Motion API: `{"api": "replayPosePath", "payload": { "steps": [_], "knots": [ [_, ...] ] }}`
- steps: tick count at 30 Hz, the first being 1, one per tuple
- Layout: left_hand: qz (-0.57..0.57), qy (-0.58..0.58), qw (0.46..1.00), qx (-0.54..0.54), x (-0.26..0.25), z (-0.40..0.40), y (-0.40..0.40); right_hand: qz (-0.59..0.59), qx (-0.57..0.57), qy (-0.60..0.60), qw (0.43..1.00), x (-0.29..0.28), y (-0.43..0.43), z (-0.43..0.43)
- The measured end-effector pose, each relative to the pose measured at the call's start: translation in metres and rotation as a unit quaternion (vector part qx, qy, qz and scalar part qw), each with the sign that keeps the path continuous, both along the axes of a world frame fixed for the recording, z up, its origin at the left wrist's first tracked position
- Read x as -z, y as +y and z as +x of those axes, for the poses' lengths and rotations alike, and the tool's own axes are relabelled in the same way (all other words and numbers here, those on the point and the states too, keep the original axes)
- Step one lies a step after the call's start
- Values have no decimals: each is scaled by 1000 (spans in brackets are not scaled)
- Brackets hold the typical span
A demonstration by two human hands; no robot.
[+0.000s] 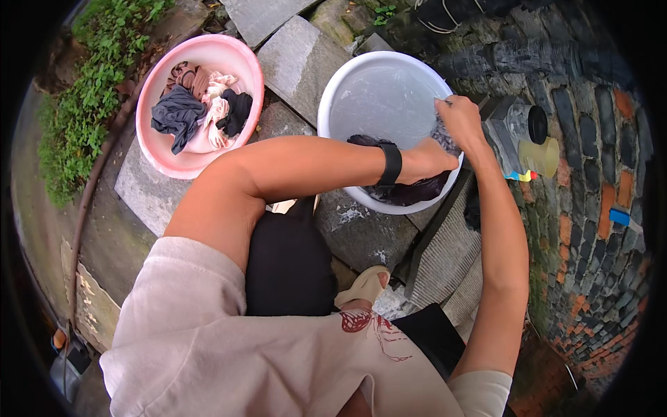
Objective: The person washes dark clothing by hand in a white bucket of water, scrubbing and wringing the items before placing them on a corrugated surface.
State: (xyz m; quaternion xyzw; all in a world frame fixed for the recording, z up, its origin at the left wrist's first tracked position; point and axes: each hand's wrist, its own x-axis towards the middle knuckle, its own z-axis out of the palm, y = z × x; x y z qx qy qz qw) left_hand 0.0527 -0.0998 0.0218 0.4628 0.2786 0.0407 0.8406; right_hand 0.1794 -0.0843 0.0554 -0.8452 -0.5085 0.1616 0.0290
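A round white plastic basin (327,104) of cloudy water stands on stone slabs before me. My left hand (428,160), a black band at its wrist, is low over the basin's right side, its fingers closed on a dark patterned wet cloth (443,134). Higher at the rim, my right hand (459,121) grips the upper part of the same cloth. A dark maroon garment (424,192) lies in the water below my left hand. To the left, a pink plastic basin (145,136) holds crumpled clothes, among them a dark grey garment (177,114) and a black one (238,110).
A brick wall (589,177) rises at the right. Beside it stand a clear jar with a black lid (536,124) and a yellowish container (547,156). Ridged stone slabs (448,260) lie below the white basin. Green plants (83,114) grow at the left.
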Motion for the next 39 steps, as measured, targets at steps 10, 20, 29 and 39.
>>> {"api": "replayPosePath", "payload": {
  "steps": [10, 20, 29, 39],
  "knots": [
    [79, -19, 995, -57, 8, -12, 11, -56, -20, 103, 993, -3, 12, 1],
    [-362, -144, 921, 10, -16, -44, 27, 397, -8, 779, 485, 30, -28, -12],
    [72, -100, 991, -48, -22, -14, 9, 120, 121, 401, 900, -35, -7, 5],
    [433, -32, 898, -71, -16, 14, 29, 95, -8, -141, 985, -57, 21, -25]
  ]
}}
